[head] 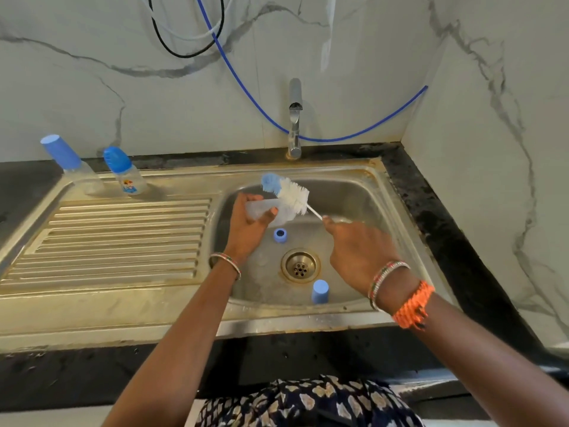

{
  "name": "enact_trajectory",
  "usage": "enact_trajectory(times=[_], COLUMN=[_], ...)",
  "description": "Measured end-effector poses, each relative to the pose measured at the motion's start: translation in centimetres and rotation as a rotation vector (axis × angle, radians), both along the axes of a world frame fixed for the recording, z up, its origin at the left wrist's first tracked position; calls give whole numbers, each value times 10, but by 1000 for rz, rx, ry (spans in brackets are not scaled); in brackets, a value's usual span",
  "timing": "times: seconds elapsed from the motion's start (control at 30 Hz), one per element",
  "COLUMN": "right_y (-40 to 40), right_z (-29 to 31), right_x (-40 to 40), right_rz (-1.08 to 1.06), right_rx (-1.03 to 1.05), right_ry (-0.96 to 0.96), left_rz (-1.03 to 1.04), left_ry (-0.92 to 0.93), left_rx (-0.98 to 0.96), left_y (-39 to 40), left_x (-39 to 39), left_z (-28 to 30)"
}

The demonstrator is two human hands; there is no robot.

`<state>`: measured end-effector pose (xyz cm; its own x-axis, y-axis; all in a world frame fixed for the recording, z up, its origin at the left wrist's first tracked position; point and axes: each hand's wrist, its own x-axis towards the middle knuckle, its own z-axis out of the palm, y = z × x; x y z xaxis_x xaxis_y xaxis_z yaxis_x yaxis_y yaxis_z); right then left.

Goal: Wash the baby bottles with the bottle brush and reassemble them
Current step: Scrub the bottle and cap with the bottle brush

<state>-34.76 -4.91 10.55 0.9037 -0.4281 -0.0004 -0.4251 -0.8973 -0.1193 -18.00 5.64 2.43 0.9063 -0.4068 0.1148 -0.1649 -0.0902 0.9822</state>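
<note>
Over the sink basin (pixel 363 192), I am holding an open bottle body (pixel 261 211) on its side in my left hand (pixel 249 229), fingers and thumb curled round its clear wall, mouth pointing toward my right. My right hand (pixel 357 251) is pinching the thin white handle of the bottle brush (pixel 291 195), fingers clamped together on it near its lower end. The brush head is lying outside the bottle, across its upper side, with the blue tip (pixel 271 182) past the far edge; bristles appear to be touching the wall, not entering the mouth.

On the basin floor a blue collar ring (pixel 280 235) is sitting just below the bottle, and a blue cap (pixel 320 291) is standing near the front wall, with the drain (pixel 300 265) between them. Two more capped bottles are waiting on the drainboard's far edge: a plain one (pixel 66 164) and a printed one (pixel 124 171), standing close together.

Risks, as I am judging them:
- The handle is slender and gripped far from the head, so the head may be wobbling and missing the mouth on entry.
- The bottle wall looks smooth and possibly wet; a hard push from the brush could be twisting it out of my left hand into the basin.
- The tap (pixel 295 118) shows no water running, so I cannot tell whether anything is being rinsed.
- The loose ring and cap could be getting knocked by a dropped bottle.
</note>
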Motion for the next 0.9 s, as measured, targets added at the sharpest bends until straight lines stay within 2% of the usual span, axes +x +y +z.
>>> enact_trajectory(times=[0.13,0.3,0.43,0.63,0.77,0.9], right_y=[-4,4,-1,5,4,0], right_z=[-3,6,7,6,4,4], right_x=[18,-3,10,4,21,28], right_rz=[-7,61,11,56,-10,-11], right_rx=[-13,-84,-80,-38,18,18], right_ry=[38,6,18,6,12,-13], left_rz=[-121,-7,-139,4,-25,-29], left_ry=[-132,-128,-180,-1,-128,-108], left_rx=[78,75,36,-54,-15,-41], left_y=[-12,3,-8,-1,-16,-14], left_x=[-12,4,-14,-3,-11,-9], left_z=[-6,-4,2,-7,8,5])
